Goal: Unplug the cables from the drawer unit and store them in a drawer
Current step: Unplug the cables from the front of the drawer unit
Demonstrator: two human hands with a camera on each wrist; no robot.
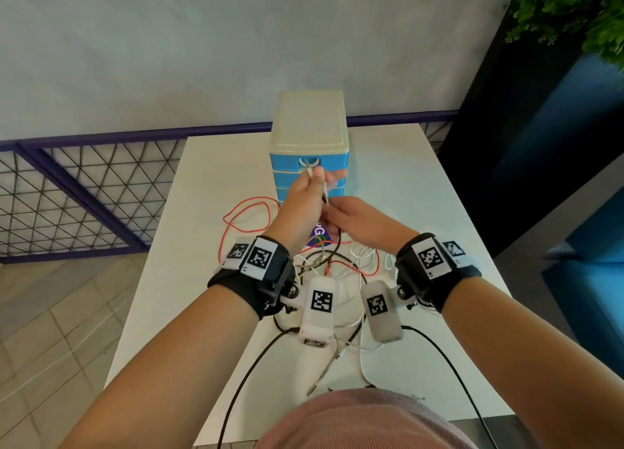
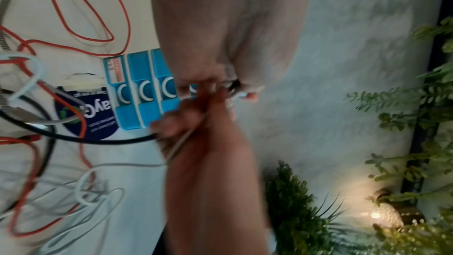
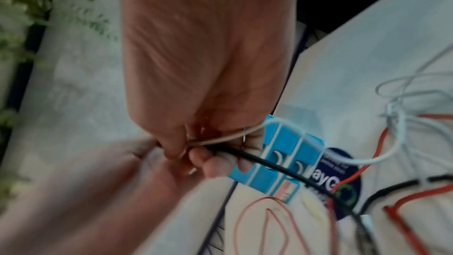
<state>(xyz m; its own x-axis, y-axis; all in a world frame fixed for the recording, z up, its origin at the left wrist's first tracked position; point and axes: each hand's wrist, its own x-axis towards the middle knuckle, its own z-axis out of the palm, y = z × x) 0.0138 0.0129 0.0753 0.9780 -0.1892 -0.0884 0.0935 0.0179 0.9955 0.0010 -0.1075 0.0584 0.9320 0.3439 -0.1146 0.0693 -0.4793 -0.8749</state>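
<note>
The drawer unit (image 1: 309, 137) has a cream top and blue drawers and stands at the middle of the white table (image 1: 422, 195). In front of its top drawer, my left hand (image 1: 315, 175) pinches a white cable (image 1: 325, 189) close to the handle. Just below, my right hand (image 1: 332, 217) grips the same white cable (image 3: 245, 135) together with a black cable (image 3: 269, 164). The two hands touch in front of the unit (image 2: 142, 92). The cable ends at the drawer front are hidden behind the fingers.
A red cable (image 1: 250, 208) loops on the table left of the unit. More white, black, red and braided metal cable (image 1: 315, 262) lies tangled between my wrists, over a round purple sticker (image 1: 319, 235). A mesh railing stands at the left, plants at the right.
</note>
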